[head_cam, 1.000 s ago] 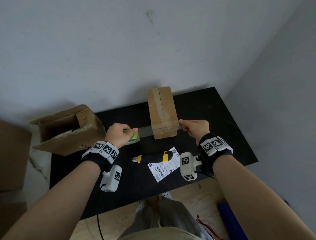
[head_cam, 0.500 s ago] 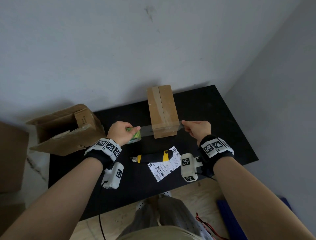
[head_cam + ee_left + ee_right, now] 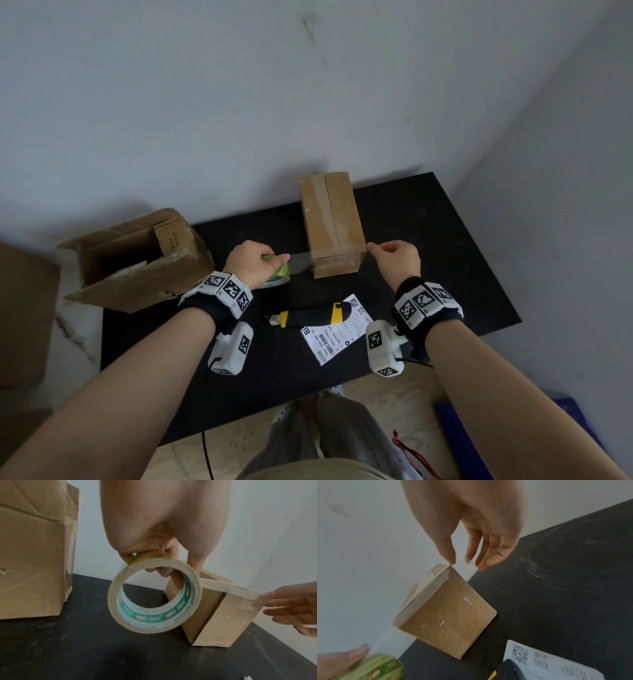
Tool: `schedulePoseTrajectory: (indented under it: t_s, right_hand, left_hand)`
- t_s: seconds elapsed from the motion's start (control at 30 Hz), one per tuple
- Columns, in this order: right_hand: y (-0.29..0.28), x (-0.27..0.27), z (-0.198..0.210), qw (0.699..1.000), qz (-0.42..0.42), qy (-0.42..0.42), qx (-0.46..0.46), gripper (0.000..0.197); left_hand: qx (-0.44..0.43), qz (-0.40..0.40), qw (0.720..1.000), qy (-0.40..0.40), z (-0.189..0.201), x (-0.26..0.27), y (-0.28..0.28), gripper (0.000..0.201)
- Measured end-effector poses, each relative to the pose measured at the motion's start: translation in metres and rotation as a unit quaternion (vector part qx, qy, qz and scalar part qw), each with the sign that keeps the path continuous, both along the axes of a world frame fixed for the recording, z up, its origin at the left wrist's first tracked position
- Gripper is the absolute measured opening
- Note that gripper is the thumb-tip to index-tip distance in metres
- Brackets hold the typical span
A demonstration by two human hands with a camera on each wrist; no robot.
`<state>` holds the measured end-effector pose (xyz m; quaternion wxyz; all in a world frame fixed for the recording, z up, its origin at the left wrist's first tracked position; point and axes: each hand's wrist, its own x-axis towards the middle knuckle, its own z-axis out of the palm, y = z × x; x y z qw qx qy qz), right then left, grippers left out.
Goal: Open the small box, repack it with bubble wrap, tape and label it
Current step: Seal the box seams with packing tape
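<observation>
Head view: a strip of clear tape (image 3: pixel 301 261) is stretched crosswise over the near end of the small box (image 3: pixel 331 224) on the tabletop (image 3: pixel 445 246), the roll (image 3: pixel 279 274) gripped by the left hand (image 3: pixel 250 262), the free end pinched by the right hand (image 3: pixel 397 260). The box's long axis runs away from the person, between the hands.

The head view looks steeply down from above at the small box (image 3: pixel 331 224) on the black surface (image 3: pixel 445 260), wall behind it. The left wrist view sits low and close, left of the box (image 3: pixel 221 616), facing right. The right wrist view hangs close above its near right corner (image 3: pixel 447 616). All three share the box.
</observation>
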<state>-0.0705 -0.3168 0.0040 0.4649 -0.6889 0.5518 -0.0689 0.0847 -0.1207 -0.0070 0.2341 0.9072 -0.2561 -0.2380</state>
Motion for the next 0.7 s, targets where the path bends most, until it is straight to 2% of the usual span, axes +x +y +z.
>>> schedulePoseTrajectory:
  t_s: [0.13, 0.27, 0.37, 0.4, 0.47, 0.57, 0.63, 0.7]
  right_hand:
    - [0.003, 0.002, 0.000, 0.999, 0.002, 0.001, -0.033, 0.026]
    - [0.007, 0.000, 0.005, 0.999, -0.027, -0.023, -0.031, 0.051]
    - [0.018, 0.000, 0.007, 0.989, 0.035, -0.022, -0.141, 0.049]
    - [0.024, 0.001, 0.007, 0.976, 0.090, -0.027, -0.198, 0.047]
    - [0.041, 0.003, 0.007, 0.927, 0.236, -0.025, -0.289, 0.046]
    - [0.063, 0.007, 0.002, 0.844, 0.423, 0.023, -0.329, 0.052]
    - [0.070, 0.007, -0.006, 0.820, 0.466, 0.046, -0.330, 0.055]
    - [0.073, 0.006, -0.012, 0.814, 0.475, 0.066, -0.328, 0.057]
  left_hand:
    - [-0.015, -0.005, 1.000, 0.009, 0.003, -0.002, -0.003, 0.036]
    - [-0.020, -0.016, 1.000, 0.007, 0.007, -0.003, -0.004, 0.035]
    - [-0.026, -0.021, 0.999, 0.009, 0.008, -0.003, -0.005, 0.035]
    - [-0.027, -0.023, 0.999, 0.009, 0.008, -0.003, -0.005, 0.035]
    - [-0.030, -0.026, 0.999, 0.009, 0.009, -0.003, -0.004, 0.035]
    - [-0.032, -0.022, 0.999, -0.003, 0.010, -0.002, -0.002, 0.036]
    - [-0.030, -0.024, 0.999, -0.006, 0.010, -0.002, 0.000, 0.036]
    - [-0.035, -0.026, 0.999, 0.006, 0.010, -0.001, 0.003, 0.039]
